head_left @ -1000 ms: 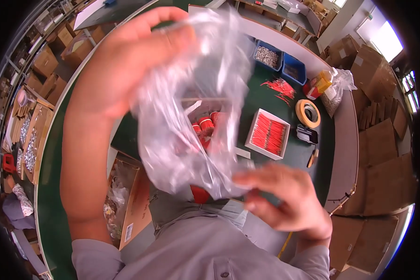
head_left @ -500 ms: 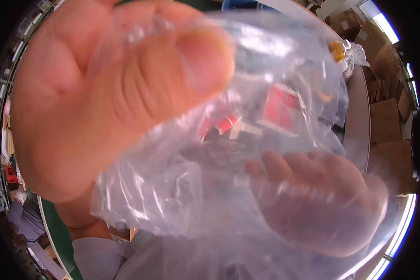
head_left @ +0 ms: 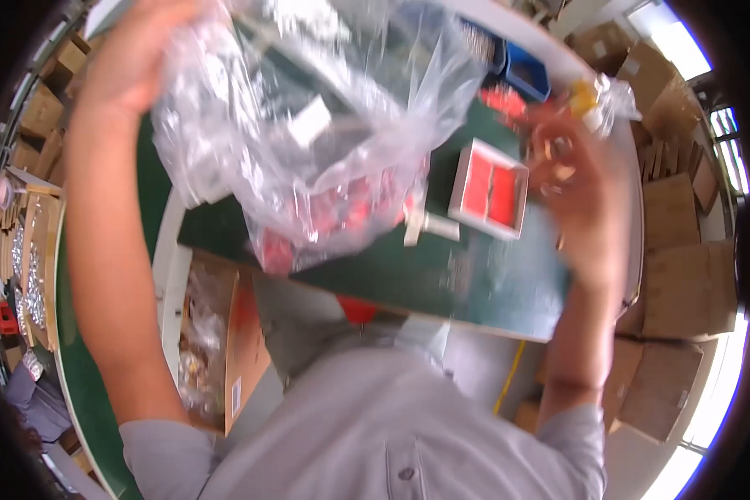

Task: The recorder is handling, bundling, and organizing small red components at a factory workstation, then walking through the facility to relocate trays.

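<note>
The left hand [head_left: 129, 71] is raised at upper left, closed on the top of a clear plastic bag [head_left: 308, 142] that hangs above the green table [head_left: 442, 275]. Small red parts [head_left: 325, 217] sit at the bag's bottom. The right hand [head_left: 579, 192] is blurred, fingers loosely spread, apart from the bag, near a white tray [head_left: 489, 189] holding red pieces.

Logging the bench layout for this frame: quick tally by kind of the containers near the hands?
Clear plastic bag, held up by the left hand: 1
White tray of red parts, on the green table: 1
Blue bin: 1
Open cardboard box below the table edge: 1
Total: 4
The right hand is raised and blurred; its grip cannot be told.
</note>
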{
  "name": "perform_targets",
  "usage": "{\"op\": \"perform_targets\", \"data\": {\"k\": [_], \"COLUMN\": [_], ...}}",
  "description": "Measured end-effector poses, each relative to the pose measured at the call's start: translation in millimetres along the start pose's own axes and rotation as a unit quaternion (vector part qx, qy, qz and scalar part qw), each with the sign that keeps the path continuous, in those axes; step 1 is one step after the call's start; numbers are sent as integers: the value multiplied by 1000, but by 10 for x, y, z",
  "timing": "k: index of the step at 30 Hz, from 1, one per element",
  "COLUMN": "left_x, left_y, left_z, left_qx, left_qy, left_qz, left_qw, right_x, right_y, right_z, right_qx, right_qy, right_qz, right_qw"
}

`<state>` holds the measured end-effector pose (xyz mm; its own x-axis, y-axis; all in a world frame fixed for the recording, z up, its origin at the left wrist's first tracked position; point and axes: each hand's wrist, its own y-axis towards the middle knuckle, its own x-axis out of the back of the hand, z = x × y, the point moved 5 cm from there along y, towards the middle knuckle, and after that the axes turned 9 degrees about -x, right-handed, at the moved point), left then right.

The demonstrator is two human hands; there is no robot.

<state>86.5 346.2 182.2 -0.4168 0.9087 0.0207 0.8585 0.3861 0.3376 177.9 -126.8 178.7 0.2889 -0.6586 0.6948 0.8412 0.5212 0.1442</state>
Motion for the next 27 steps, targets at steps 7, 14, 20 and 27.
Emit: {"op": "perform_targets", "data": {"k": [7,14,20,27], "left_x": [-485,-948,-539,-4], "left_y": [-28,-480,-1103,-2352], "left_z": [-81,-692,-278,578], "left_qx": [-23,98,32,134], "left_qy": [-68,-114,-160,-24], "left_qz": [156,-103,-9,-224], "left_qw": [985,983,987,965], "right_x": [-1506,-1023,-719,-1312], "right_y": [-215,85,483,698], "right_z": [-299,-158,182,298], "right_qx": [67,45,69,101], "right_qy": [-73,229,195,83], "right_qz": [-62,-124,-118,81], "right_qw": [993,965,971,988]}}
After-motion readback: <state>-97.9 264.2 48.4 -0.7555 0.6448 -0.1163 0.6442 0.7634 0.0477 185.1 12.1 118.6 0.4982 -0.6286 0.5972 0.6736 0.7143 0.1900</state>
